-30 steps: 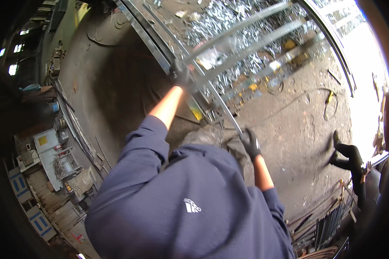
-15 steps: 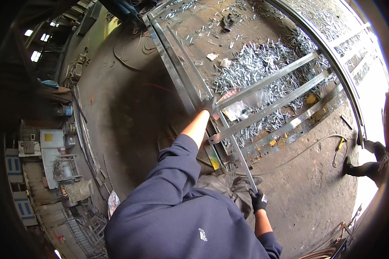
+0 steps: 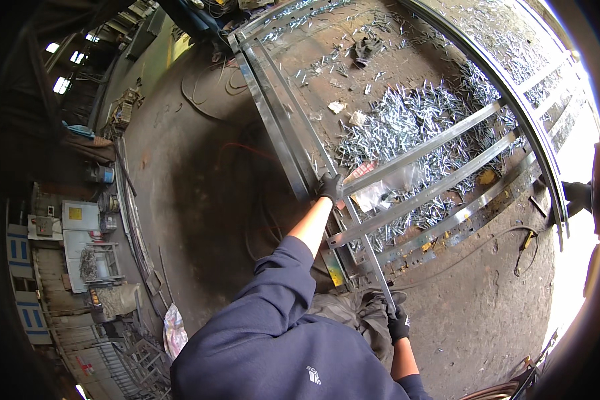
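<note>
A long, narrow metal bar slants from the far left of the metal frame down toward me. Around its middle my left hand, in a dark glove, is closed, close beside the frame's left rail. My right hand, gloved too, grips the bar's near end in front of my legs. Two metal crosspieces run off to the right from near my left hand. The near crosspiece's end lies beside the bar, though whether they touch I cannot tell.
A heap of small shiny metal pieces covers the floor inside the frame, with a clear plastic bag beside it. A long curved rail crosses at right. A cable lies on the floor. Part of another person shows at the right edge.
The view has shifted slightly, so the frame sits a little lower and further right. Both hands keep hold of the bar. At the right edge, the other person's legs have left the view.
</note>
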The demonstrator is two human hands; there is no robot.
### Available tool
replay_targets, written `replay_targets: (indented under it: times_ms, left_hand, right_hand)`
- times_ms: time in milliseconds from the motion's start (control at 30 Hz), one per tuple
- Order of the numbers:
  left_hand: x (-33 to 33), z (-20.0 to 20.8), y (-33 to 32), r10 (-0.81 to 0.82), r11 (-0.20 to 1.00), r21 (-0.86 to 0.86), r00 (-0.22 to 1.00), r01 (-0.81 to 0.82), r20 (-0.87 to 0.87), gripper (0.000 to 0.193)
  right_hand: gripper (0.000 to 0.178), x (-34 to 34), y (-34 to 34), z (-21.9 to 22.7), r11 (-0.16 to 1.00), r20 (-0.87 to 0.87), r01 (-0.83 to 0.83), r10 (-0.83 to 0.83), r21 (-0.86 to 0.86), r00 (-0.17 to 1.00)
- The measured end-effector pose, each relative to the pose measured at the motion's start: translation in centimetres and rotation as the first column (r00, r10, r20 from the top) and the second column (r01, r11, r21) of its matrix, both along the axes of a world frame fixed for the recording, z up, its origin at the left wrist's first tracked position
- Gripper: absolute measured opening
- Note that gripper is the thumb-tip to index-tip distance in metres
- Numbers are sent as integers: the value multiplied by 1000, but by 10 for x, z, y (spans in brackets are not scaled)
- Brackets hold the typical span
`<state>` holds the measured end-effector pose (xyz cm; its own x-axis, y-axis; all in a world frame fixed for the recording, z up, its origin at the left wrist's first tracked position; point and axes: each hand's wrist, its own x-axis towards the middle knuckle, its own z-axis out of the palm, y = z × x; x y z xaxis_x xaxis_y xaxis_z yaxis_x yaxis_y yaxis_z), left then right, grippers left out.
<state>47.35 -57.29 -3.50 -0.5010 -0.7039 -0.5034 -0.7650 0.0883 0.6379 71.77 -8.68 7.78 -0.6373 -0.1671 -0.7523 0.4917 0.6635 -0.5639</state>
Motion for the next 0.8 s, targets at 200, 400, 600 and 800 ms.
replay_targets:
  times_ms: [200,400,600,800]
  left_hand:
    - [-2,-1,-2,23,999,-34,1000,-23,2,76]
    - [0,-2,1,41,995,-94,999,-39,24,78]
    - [1,-25,-11,-24,997,-68,999,27,49,79]
    - [3,-89,-21,50,958,-272,986,-93,-161,72]
  right_hand:
    - [50,1,2,-19,996,47,84,-83,-31,995]
    - [45,5,0,-19,965,107,233,-221,-121,969]
    - [42,6,-4,-16,956,41,256,-253,-143,967]
    - [41,-2,0,-6,959,123,216,-196,-184,973]
